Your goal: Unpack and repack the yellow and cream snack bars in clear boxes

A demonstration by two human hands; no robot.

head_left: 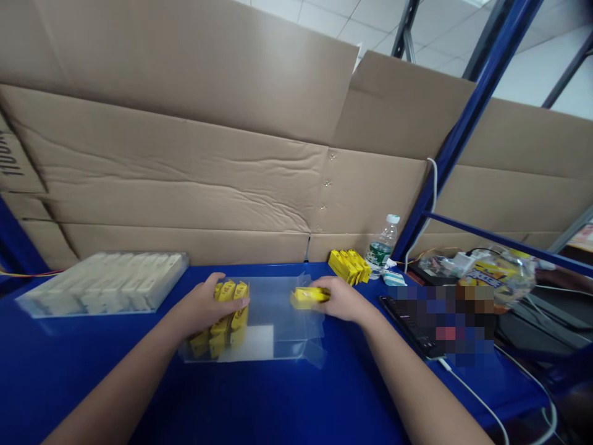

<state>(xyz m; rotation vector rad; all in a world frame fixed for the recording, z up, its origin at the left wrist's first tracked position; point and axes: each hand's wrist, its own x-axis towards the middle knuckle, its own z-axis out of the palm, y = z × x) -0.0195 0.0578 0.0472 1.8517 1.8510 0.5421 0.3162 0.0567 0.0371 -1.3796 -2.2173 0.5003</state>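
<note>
Yellow box (306, 297) pinched in my right hand (340, 298) at the right edge of the clear case (273, 298), left hand (201, 307) clamped on the box row (238, 322); best held level, row snug.

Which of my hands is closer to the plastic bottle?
Right. Your right hand, holding a yellow box, is in front and to the left of the plastic bottle; your left hand is much farther left, at the yellow boxes in the clear tray.
</note>
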